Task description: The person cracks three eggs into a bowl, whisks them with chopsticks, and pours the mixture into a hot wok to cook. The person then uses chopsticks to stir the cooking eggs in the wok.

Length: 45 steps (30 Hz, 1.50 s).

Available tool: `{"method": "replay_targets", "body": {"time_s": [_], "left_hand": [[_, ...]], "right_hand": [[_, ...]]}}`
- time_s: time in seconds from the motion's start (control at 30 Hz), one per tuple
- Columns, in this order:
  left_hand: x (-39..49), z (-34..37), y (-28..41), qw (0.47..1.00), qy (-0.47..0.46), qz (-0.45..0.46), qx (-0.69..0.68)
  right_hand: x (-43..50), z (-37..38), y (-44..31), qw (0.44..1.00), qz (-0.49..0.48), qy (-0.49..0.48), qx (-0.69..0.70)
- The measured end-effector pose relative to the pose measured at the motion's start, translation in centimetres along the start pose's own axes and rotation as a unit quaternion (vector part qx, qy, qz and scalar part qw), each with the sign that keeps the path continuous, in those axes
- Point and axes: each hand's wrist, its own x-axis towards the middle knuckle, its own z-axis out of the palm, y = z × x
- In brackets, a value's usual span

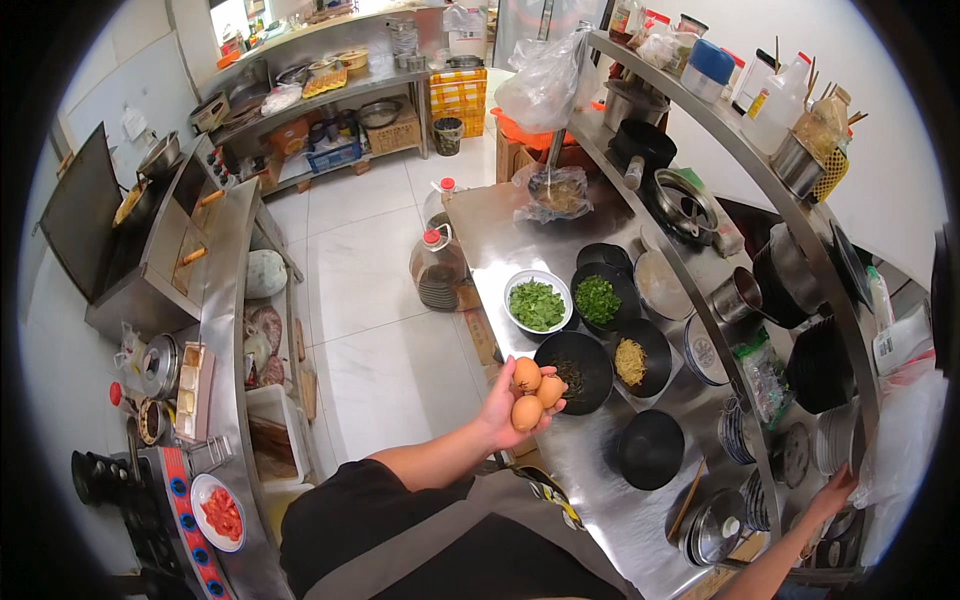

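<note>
Three brown eggs (526, 412) rest in my left hand (504, 420), palm up with the fingers curled around them. That hand is beside a black bowl (555, 356) of dark shredded food at the edge of the steel table (577, 457). Far to the right, my right hand (834, 491) reaches into the shelf, its fingers at a stack of white dishes (834, 442). Whether it grips a dish is hard to see. Nearby are a white bowl of leafy greens (537, 301), a black bowl of chopped greens (598, 297) and a black bowl of yellow shreds (632, 362).
An empty-looking black bowl (651, 450) and a lidded pot (718, 529) sit on the table. Steel shelving (787, 191) overhangs its right side. Opposite runs a counter (240, 480) bearing a plate of raw meat (222, 513). Large oil jugs (437, 274) stand on the tiled floor.
</note>
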Motion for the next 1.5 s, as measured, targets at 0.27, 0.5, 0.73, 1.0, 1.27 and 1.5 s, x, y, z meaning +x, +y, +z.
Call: {"method": "replay_targets", "body": {"time_s": [0.27, 0.5, 0.73, 1.0, 1.27, 1.5], "left_hand": [[-2.4, -0.8, 1.1, 0.998, -0.034, 0.054, 0.005], [-10.1, -2.2, -4.5, 0.976, -0.003, 0.219, -0.019], [-23.9, -5.2, -13.7, 0.899, 0.104, 0.415, -0.094], [-41.8, -9.8, -24.7, 0.702, 0.18, 0.663, -0.187], [-60.0, -16.4, -31.9, 0.593, 0.252, 0.739, -0.198], [-69.5, -20.7, -33.0, 0.584, 0.327, 0.705, -0.236]], "right_hand": [[-15.3, -1.2, -5.5, 0.997, 0.006, -0.03, 0.066], [-23.0, 6.0, -12.1, 0.857, -0.157, -0.302, 0.387], [-33.5, 10.9, -23.3, 0.613, -0.347, -0.538, 0.463], [-54.7, 2.2, -35.4, 0.279, -0.59, -0.592, 0.473], [-80.3, -13.4, -38.4, 0.076, -0.588, -0.671, 0.446], [-94.3, -21.7, -39.6, 0.012, -0.608, -0.698, 0.378]]}}
